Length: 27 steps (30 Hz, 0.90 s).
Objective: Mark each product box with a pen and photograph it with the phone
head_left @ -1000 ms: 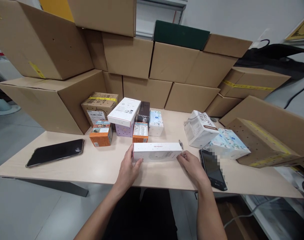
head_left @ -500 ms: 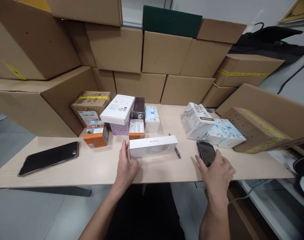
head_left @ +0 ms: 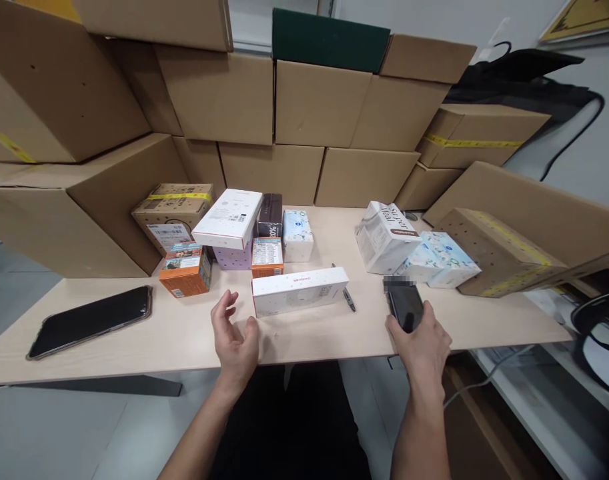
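My right hand (head_left: 420, 343) grips the near end of a small black phone (head_left: 404, 307) at the table's right front, thumb on one side and fingers on the other. A blurred patch covers the phone's far end. My left hand (head_left: 237, 340) is open, its fingers curled loosely and holding nothing. Just right of it, a long white box (head_left: 299, 293) stands on its narrow side, apart from the fingers. A dark pen (head_left: 350, 300) lies partly behind that box. On the far left a larger black phone (head_left: 91, 320) lies flat, screen up.
Behind the long box sit orange boxes (head_left: 185, 270), a white box (head_left: 229, 217) on a purple one, and a tissue pack (head_left: 297, 235). At right are a Super Meal box (head_left: 387, 239) and tissue packs (head_left: 451, 260). Stacked cartons (head_left: 324, 103) wall the table's back.
My left hand has let go of the long white box and drawn back to the left. My right hand stays on the small phone. The view has shifted slightly.
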Tool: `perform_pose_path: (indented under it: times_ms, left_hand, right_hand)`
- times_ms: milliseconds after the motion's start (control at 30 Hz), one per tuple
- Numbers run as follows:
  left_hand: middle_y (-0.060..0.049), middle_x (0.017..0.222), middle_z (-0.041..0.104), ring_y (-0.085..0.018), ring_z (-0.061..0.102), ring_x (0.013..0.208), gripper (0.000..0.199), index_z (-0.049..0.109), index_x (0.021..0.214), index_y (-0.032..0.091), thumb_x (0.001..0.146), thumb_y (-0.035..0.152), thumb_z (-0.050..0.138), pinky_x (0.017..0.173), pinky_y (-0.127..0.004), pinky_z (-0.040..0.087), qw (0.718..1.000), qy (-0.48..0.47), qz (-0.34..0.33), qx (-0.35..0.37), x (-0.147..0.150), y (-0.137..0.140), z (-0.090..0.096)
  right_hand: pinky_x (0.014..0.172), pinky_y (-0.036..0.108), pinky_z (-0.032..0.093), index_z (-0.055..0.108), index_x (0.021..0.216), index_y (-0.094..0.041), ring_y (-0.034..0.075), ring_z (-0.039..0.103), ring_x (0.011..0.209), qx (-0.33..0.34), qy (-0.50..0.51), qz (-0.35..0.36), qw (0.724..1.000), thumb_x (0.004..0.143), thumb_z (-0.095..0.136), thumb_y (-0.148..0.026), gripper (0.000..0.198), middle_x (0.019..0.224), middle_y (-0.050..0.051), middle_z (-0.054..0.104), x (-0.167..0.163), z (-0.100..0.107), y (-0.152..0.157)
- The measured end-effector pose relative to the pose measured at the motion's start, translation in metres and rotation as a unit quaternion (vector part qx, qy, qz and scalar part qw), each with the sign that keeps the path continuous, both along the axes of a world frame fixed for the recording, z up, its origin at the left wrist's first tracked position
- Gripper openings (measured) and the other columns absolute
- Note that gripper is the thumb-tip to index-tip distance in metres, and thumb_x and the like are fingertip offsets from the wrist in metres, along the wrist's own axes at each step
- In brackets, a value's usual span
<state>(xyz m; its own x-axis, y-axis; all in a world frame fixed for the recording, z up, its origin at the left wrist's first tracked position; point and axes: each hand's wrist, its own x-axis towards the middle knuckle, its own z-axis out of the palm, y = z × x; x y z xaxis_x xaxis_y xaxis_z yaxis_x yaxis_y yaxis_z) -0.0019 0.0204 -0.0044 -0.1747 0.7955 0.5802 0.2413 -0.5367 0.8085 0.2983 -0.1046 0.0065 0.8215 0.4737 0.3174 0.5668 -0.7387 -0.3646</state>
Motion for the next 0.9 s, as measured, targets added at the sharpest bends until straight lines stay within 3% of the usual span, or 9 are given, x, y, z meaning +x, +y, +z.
perform_pose_path:
  times_ms: [133,233,333,433,600,900]
  left_hand:
    - [-0.010,0.113,0.057,-0.024,0.058,0.107,0.043,0.052,0.129,0.022,0.086,0.023,0.058,0.087,-0.039,0.052,0.997,0.025,0.005,0.076,-0.002,-0.003,0.000]
    - [-0.008,0.103,0.059,-0.021,0.060,0.095,0.032,0.058,0.120,0.022,0.088,0.019,0.056,0.079,-0.038,0.054,0.991,0.064,-0.034,0.113,0.000,-0.012,0.005]
    - [-0.006,0.096,0.062,-0.019,0.062,0.089,0.034,0.060,0.119,0.025,0.089,0.011,0.052,0.075,-0.034,0.055,0.982,0.086,-0.104,0.134,0.009,-0.024,0.010]
    - [-0.009,0.104,0.064,-0.020,0.063,0.094,0.046,0.054,0.131,0.026,0.089,0.008,0.050,0.078,-0.034,0.056,0.969,0.102,-0.173,0.142,0.020,-0.032,0.010]
    - [-0.012,0.116,0.061,-0.021,0.061,0.104,0.066,0.029,0.152,0.024,0.091,0.013,0.051,0.087,-0.037,0.055,0.954,0.121,-0.253,0.103,0.025,-0.031,0.002]
    - [-0.012,0.126,0.054,-0.020,0.057,0.099,0.075,0.015,0.156,0.027,0.090,0.013,0.048,0.092,-0.038,0.052,0.944,0.127,-0.303,0.030,0.025,-0.029,0.000]
  right_hand:
    - [0.100,0.055,0.041,0.040,0.145,-0.001,0.043,0.055,0.117,0.089,-0.009,0.030,0.996,0.075,0.057,-0.056,0.090,0.130,0.029,0.057,-0.009,-0.004,-0.005]
    - [0.102,0.053,0.043,0.041,0.146,-0.005,0.041,0.052,0.126,0.180,-0.004,0.042,0.983,0.077,0.057,-0.058,0.088,0.140,0.025,0.053,-0.029,-0.003,-0.008]
    - [0.104,0.053,0.044,0.041,0.148,-0.012,0.038,0.052,0.129,0.258,0.009,0.077,0.963,0.079,0.064,-0.055,0.085,0.142,0.020,0.053,-0.061,0.002,-0.008]
    - [0.105,0.054,0.045,0.037,0.150,-0.017,0.036,0.053,0.128,0.310,0.009,0.153,0.938,0.078,0.070,-0.049,0.085,0.141,0.018,0.053,-0.094,0.008,-0.004]
    - [0.102,0.056,0.047,0.033,0.151,-0.021,0.034,0.053,0.128,0.333,-0.037,0.281,0.899,0.078,0.074,-0.036,0.085,0.141,0.018,0.052,-0.131,0.013,0.010]
    - [0.100,0.059,0.048,0.032,0.152,-0.019,0.036,0.053,0.126,0.332,-0.072,0.313,0.887,0.080,0.074,-0.033,0.084,0.139,0.021,0.052,-0.149,0.009,0.020]
